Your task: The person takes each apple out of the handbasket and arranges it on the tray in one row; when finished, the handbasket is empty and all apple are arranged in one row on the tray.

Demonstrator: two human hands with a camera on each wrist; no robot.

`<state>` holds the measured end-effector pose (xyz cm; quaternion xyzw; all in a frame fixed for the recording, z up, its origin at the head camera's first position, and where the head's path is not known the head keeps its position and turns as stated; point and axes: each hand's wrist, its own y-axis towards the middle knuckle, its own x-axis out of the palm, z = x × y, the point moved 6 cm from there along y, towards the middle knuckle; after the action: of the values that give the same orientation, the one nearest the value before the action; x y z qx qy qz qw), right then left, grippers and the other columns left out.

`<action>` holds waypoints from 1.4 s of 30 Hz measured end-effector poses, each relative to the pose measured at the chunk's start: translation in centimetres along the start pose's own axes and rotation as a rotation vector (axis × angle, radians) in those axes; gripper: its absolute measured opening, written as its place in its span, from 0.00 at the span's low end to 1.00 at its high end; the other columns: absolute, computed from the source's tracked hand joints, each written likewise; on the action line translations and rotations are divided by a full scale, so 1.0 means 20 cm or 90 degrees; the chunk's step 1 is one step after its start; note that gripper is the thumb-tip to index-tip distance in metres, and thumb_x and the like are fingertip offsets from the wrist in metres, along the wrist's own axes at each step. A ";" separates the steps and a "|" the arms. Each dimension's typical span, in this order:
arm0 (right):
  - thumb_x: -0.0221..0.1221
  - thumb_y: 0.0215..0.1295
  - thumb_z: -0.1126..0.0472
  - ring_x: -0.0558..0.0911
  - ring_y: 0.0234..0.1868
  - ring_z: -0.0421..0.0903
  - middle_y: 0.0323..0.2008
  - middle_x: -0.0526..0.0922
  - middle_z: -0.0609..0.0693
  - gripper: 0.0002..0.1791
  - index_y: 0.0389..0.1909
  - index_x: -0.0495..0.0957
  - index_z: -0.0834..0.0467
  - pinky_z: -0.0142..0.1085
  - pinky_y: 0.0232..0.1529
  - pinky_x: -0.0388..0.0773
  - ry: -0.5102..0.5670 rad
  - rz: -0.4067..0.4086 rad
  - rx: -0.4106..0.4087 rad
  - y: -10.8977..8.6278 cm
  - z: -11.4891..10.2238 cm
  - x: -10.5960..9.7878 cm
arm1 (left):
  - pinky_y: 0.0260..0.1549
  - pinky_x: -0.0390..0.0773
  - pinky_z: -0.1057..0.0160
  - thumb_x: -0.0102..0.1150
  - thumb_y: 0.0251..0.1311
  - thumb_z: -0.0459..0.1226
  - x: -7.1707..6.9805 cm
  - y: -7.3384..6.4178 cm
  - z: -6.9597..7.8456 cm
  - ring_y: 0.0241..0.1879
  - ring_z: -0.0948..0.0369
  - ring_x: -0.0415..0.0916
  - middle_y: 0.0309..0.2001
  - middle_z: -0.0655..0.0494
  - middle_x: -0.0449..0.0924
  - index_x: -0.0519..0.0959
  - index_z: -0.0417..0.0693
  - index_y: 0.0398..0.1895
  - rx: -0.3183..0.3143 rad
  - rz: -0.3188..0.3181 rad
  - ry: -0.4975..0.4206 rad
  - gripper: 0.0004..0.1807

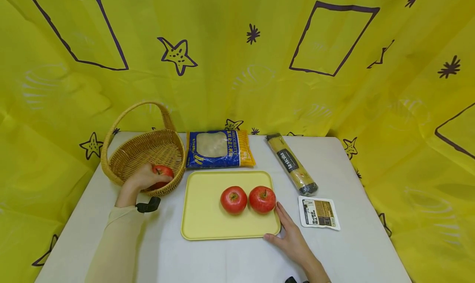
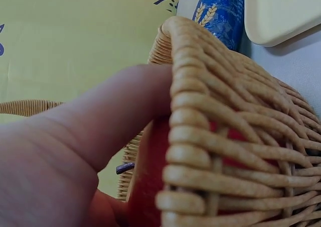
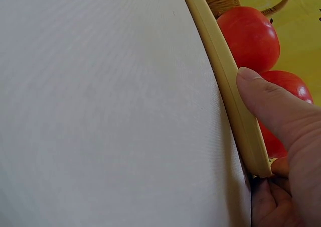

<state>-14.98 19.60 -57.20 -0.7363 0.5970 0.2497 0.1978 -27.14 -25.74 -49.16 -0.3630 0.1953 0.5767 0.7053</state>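
Observation:
My left hand (image 1: 144, 176) reaches into the wicker basket (image 1: 130, 153) and grips a red apple (image 1: 163, 172) close to the basket's near right wall. In the left wrist view, the thumb lies along the apple (image 2: 153, 172), and the woven rim (image 2: 188, 111) hides part of both. Two more red apples, one in the middle (image 1: 233, 200) and one to the right (image 1: 262, 199), sit on the yellow tray (image 1: 204, 217). My right hand (image 1: 293, 239) holds that tray by its near right corner, thumb on the front rim (image 3: 220, 71) and fingers along the right side.
Behind the tray lies a blue pasta bag (image 1: 213, 149), close to the basket. A long spaghetti pack (image 1: 291, 163) lies slanted at the back right, with a small white packet (image 1: 319, 213) in front of it. Yellow curtain (image 1: 222, 89) hangs around the white table (image 1: 208, 262).

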 end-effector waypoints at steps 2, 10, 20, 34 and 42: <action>0.73 0.49 0.45 0.53 0.73 0.52 0.75 0.51 0.52 0.57 0.74 0.54 0.63 0.28 0.66 0.47 0.002 0.002 -0.003 0.00 0.00 0.00 | 0.30 0.73 0.61 0.71 0.50 0.49 0.00 0.00 0.00 0.33 0.52 0.71 0.35 0.42 0.74 0.71 0.28 0.40 -0.005 0.008 -0.007 0.32; 0.73 0.48 0.45 0.54 0.73 0.53 0.75 0.52 0.52 0.57 0.74 0.55 0.64 0.27 0.65 0.47 -0.008 0.009 -0.013 0.00 0.00 0.00 | 0.31 0.72 0.61 0.72 0.49 0.48 -0.05 -0.01 -0.01 0.35 0.52 0.71 0.35 0.44 0.74 0.72 0.33 0.38 -0.026 0.088 -0.053 0.28; 0.73 0.48 0.44 0.55 0.72 0.54 0.75 0.52 0.53 0.58 0.74 0.55 0.64 0.46 0.66 0.54 -0.020 0.008 -0.009 0.00 -0.01 0.00 | 0.46 0.73 0.49 0.70 0.52 0.49 -0.10 -0.04 0.03 0.48 0.41 0.72 0.50 0.32 0.72 0.62 0.26 0.61 0.016 0.174 -0.078 0.44; 0.73 0.48 0.42 0.54 0.73 0.53 0.75 0.52 0.52 0.58 0.74 0.55 0.64 0.46 0.67 0.54 -0.020 0.004 -0.002 0.01 0.00 0.00 | 0.50 0.71 0.45 0.73 0.51 0.49 -0.09 -0.11 0.26 0.52 0.42 0.71 0.56 0.34 0.70 0.57 0.35 0.70 0.103 0.174 -0.096 0.50; 0.73 0.48 0.43 0.57 0.71 0.55 0.75 0.54 0.54 0.57 0.73 0.56 0.64 0.48 0.65 0.56 -0.038 0.020 -0.016 0.00 0.00 0.00 | 0.44 0.74 0.52 0.76 0.47 0.45 0.03 -0.13 0.36 0.47 0.47 0.74 0.52 0.38 0.72 0.60 0.36 0.66 0.163 0.144 -0.133 0.47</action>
<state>-15.06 19.53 -57.17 -0.7213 0.5992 0.2824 0.2026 -25.59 -20.34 -44.09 -0.1840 0.2325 0.6572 0.6929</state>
